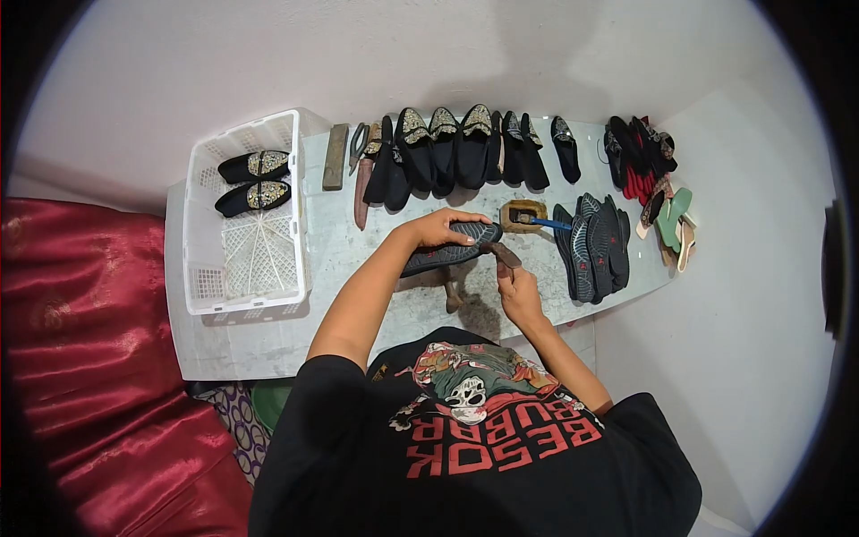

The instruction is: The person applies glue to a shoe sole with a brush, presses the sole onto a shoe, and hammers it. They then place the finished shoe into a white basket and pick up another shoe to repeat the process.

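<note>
My left hand point(440, 229) is wrapped over a shoe with its dark patterned sole point(438, 257) facing up, above the table's middle. In my right hand point(520, 294), closed round its handle, is a hammer point(503, 256); its head is at the sole's right end, by my left fingertips. Whether the head touches the sole, I cannot tell. Below the shoe a metal stand point(454, 296) shows in part. Just beyond the hammer lies a wooden container point(517, 215) with a blue-handled brush point(548, 223) in it.
A white basket point(300, 215) at the left holds two decorated black shoes point(255, 197). Several more shoes point(414, 143) line the back, beside a whetstone-like block point(335, 157) and scissors point(358, 143). Several dark soles point(586, 255) stand at the right, near green pieces point(669, 217).
</note>
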Available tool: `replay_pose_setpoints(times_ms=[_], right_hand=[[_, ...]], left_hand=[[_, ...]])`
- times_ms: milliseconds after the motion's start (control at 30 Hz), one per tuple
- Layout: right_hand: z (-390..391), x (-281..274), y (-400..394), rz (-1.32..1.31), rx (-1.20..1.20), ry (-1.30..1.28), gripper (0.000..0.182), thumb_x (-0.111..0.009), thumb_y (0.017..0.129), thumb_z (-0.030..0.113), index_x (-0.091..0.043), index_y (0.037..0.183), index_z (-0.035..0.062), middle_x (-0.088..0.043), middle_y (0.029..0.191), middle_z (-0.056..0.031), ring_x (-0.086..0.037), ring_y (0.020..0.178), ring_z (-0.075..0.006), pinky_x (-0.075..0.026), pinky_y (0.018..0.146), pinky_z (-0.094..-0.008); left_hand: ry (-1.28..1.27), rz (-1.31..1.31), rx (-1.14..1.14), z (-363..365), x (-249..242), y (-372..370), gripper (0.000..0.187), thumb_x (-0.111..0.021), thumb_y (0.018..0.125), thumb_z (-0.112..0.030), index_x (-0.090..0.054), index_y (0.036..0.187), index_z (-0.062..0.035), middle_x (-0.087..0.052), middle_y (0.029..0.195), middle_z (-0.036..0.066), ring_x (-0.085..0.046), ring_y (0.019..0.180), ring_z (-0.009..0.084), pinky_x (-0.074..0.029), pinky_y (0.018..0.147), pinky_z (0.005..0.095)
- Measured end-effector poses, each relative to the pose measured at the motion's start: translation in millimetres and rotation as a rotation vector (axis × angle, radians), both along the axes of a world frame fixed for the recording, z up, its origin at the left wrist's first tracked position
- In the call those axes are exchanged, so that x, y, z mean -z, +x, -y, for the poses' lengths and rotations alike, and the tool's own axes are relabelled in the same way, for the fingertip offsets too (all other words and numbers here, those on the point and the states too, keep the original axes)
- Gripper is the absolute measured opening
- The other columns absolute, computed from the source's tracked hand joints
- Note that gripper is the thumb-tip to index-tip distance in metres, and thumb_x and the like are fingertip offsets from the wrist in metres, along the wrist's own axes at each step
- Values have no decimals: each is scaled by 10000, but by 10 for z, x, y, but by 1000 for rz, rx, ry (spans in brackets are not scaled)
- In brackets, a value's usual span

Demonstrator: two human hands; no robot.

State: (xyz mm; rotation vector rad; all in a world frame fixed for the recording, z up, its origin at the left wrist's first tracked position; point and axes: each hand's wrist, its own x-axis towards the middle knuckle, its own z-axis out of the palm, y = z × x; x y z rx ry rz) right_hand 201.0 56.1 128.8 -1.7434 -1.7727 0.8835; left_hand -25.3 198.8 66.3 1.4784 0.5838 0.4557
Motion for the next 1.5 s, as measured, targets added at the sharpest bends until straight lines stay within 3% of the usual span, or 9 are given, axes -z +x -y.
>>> replay_pose_setpoints(times_ms=[67, 367, 600, 700, 833, 1033, 1133, 1267, 1500], right_hand=[[29, -52, -15, -29, -16, -31, 654, -459, 1038, 582, -661, 1005, -40, -608, 667, -219, -633, 632, -407, -484, 628, -471], [20, -92, -64, 12, -77, -28, 643, -483, 1019, 601, -644, 1013, -22, -619, 716, -259, -646, 704, -474, -489, 656, -504], [-39, 4, -116, 69, -44, -149, 662, -445, 1015, 632, -640, 1022, -1, -629, 738, -251, -639, 796, -529, -485, 685, -547], [-2, -95, -93, -11, -131, 34, 646, -461, 1013, 618, -640, 1032, -2, -635, 744, -256, -636, 805, -537, -486, 689, -553], [28, 2, -131, 53, -145, -138, 594, -477, 1015, 574, -639, 1036, 3, -648, 774, -270, -635, 804, -540, -492, 685, -545], [66, -54, -135, -43, -183, 30, 512, -518, 999, 504, -608, 981, 1, -638, 766, -286, -633, 790, -533, -480, 678, -569], [67, 33, -161, 33, -180, 22, 438, -545, 975, 442, -589, 954, 7, -635, 753, -280, -635, 765, -526, -481, 661, -561], [-3, 113, -143, 86, -192, -71, 348, -572, 933, 358, -579, 953, 11, -633, 744, -282, -636, 749, -520, -489, 649, -546], [18, -53, -265, 92, -250, -54, 336, -568, 900, 328, -585, 967, -1, -653, 739, -269, -652, 741, -501, -505, 672, -551]], left_hand=[[-20, -2, -16, 6, 9, -4, 595, -801, 868, -143, -618, 1433, -189, -656, 1386, 21, -555, 1246, 127, -389, 1119, 310], [-33, 1, -17, -2, 66, 3, 620, -818, 837, -125, -640, 1418, -250, -691, 1310, -7, -605, 1161, 117, -449, 1049, 301], [-39, 18, -10, -9, 45, -16, 620, -801, 851, -143, -618, 1438, -221, -686, 1333, 12, -591, 1199, 124, -414, 1098, 313], [-53, 3, -4, -1, 19, -21, 598, -798, 850, -114, -641, 1418, -222, -668, 1366, 20, -597, 1208, 142, -420, 1097, 314], [-48, 49, -38, 30, 72, 0, 601, -805, 849, -118, -642, 1419, -221, -662, 1375, 17, -591, 1212, 140, -419, 1096, 313], [-54, 63, -40, 46, 84, 3, 610, -799, 848, -91, -636, 1422, -217, -671, 1362, 10, -597, 1191, 130, -426, 1089, 305], [37, 90, -61, 58, 102, 13, 614, -800, 845, -85, -638, 1421, -220, -675, 1350, 8, -597, 1185, 126, -427, 1087, 304], [-95, 89, -15, 44, 80, -13, 604, -792, 865, -144, -612, 1441, -179, -636, 1409, 36, -548, 1287, 151, -382, 1136, 329], [-3, 102, -48, 41, 116, 19, 604, -805, 853, -92, -632, 1425, -177, -678, 1325, -5, -587, 1162, 105, -420, 1084, 296]])
